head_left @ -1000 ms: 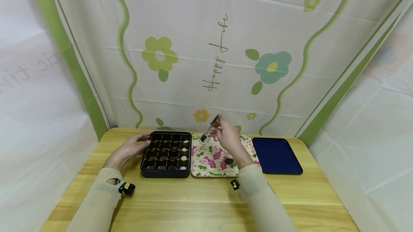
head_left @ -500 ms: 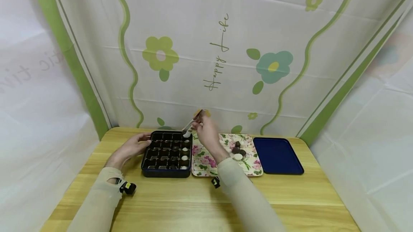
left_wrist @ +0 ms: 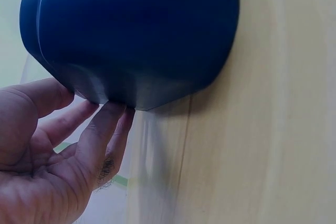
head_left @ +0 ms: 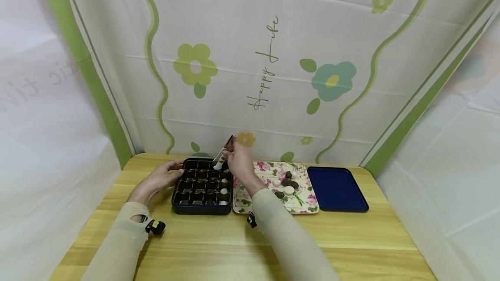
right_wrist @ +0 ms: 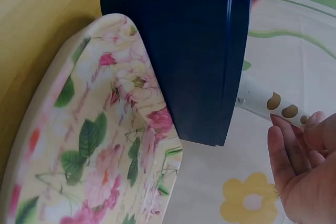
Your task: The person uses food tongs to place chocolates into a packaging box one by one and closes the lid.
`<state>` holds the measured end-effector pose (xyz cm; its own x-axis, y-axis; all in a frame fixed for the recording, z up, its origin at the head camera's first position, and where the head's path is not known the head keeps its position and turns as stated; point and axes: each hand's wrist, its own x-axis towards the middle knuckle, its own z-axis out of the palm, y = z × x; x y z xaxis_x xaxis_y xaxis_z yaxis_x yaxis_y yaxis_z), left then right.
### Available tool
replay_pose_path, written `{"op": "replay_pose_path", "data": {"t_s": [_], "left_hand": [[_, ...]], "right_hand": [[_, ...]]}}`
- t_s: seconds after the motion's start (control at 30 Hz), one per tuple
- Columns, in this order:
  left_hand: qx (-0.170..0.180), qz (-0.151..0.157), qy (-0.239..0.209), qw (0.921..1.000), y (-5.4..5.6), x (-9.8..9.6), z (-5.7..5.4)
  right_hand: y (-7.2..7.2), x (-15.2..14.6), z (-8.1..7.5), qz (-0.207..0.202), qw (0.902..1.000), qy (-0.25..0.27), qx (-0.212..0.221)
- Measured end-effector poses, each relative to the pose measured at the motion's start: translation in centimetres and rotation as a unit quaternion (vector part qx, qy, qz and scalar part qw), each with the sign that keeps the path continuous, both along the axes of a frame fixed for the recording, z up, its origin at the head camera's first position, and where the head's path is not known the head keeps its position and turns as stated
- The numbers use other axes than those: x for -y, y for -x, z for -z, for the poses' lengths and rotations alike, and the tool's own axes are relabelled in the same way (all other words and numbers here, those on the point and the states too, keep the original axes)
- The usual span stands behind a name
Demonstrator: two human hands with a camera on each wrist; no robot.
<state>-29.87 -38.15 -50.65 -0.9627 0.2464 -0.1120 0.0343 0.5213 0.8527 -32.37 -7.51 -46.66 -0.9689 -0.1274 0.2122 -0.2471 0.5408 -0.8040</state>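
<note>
One pair of white tongs, pinched in right hand, reaches over chocolate box's far-right part; left hand, fingers loosely extended, touches box's left side; flower-print tray with chocolates adjoins box's right, navy lid farther right.

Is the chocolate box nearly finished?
Partly. Done: rounded white chocolates line the right side of the square navy box. In hand: the right hand holds white, brown-spotted tongs over it. Probably left: loose dark and white chocolates on the floral tray.
</note>
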Motion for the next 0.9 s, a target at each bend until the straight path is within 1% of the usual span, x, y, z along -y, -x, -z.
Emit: {"op": "replay_pose_path", "data": {"t_s": [0.17, 0.3, 0.47, 0.57, 0.7, 0.9], "left_hand": [[0.001, 0.001, -0.002, 1.0000, 0.0, 0.0, 0.0], [0.006, -0.001, -0.006, 1.0000, -0.1, -0.1, -0.1], [0.009, -0.004, -0.004, 0.9999, -0.1, -0.1, -0.1], [0.007, -0.005, -0.002, 1.0000, -0.1, -0.1, 0.0], [0.005, -0.004, 0.000, 1.0000, -0.1, -0.1, 0.0], [0.009, -0.003, -0.006, 0.9999, -0.1, -0.1, -0.1]], "right_hand": [[-0.2, -0.1, -0.2, -0.006, 0.9997, -0.005, 0.021], [-0.2, -0.3, -0.2, -0.015, 0.9997, 0.004, 0.020], [-0.6, -1.1, -0.3, -0.029, 0.9990, 0.016, 0.030], [-0.9, -2.1, -0.6, -0.027, 0.9993, 0.012, 0.023], [-1.4, -3.7, -1.1, -0.010, 0.9999, 0.001, 0.005], [-2.4, -6.9, -2.1, 0.001, 0.9998, 0.016, -0.009]]}}
